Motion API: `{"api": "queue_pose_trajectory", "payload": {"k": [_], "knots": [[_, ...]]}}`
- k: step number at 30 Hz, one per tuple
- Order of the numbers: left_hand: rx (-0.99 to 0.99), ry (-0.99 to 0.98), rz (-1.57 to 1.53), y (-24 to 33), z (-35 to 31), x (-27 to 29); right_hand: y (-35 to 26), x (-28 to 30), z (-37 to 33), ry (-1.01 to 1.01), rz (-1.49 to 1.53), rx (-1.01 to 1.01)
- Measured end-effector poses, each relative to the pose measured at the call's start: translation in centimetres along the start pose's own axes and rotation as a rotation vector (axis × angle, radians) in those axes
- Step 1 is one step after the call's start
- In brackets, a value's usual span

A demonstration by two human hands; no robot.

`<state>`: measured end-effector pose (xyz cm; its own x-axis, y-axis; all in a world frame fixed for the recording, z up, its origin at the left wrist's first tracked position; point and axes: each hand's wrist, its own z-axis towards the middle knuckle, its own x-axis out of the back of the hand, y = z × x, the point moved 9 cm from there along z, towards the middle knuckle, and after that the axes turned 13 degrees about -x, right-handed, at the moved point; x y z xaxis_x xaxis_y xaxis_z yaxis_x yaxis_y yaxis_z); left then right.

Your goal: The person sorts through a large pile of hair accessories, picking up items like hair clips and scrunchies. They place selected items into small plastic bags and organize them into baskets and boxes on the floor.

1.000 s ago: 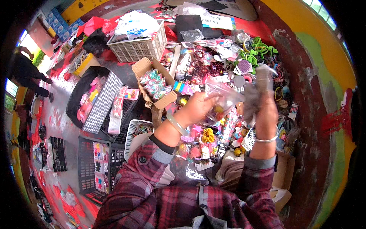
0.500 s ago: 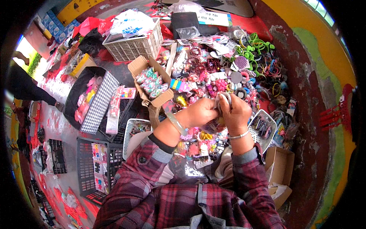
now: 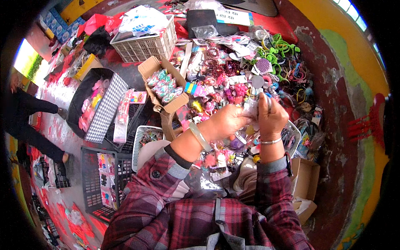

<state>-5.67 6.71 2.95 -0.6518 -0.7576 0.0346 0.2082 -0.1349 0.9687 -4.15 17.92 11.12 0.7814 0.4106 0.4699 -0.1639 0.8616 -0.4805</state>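
Observation:
A crumpled piece of clear plastic, seemingly a small bag [image 3: 250,109], is pinched between my two hands over the pile. My left hand [image 3: 225,123], wearing a pale bangle, has thumb and fingers closed on its left side. On the other side my right hand [image 3: 271,118], with a silver bracelet, grips it, fingertips pointing up. Purple and yellow bits [image 3: 237,143] show just below the hands; whether they are inside the plastic I cannot tell. Beneath and beyond spreads a heap of hair accessories [image 3: 237,91], with green headbands [image 3: 277,52] at its far right.
A cardboard box [image 3: 180,102] of small packets stands left of the heap. Behind it is a beige crate [image 3: 146,49]. White baskets [image 3: 137,146] flank my knees. Further left are a houndstooth box [image 3: 106,112], a black crate [image 3: 89,183] and a person's dark-trousered legs [image 3: 35,121].
Both hands have moved slightly right and apart, and the plastic between them shows more. At the far left, the other person has stepped nearer, with more of the legs in view.

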Motion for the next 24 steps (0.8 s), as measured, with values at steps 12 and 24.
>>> {"api": "queue_pose_trajectory", "payload": {"k": [12,24], "knots": [[0.261,-0.018,-0.017,0.0,-2.2,2.4,6.6,-2.8,-0.3,-0.711,1.138,-1.124],[0.307,-0.163,0.18,-0.8,-1.4,0.8,-0.6,-4.4,-2.7,-0.618,0.235,-0.296]]}}
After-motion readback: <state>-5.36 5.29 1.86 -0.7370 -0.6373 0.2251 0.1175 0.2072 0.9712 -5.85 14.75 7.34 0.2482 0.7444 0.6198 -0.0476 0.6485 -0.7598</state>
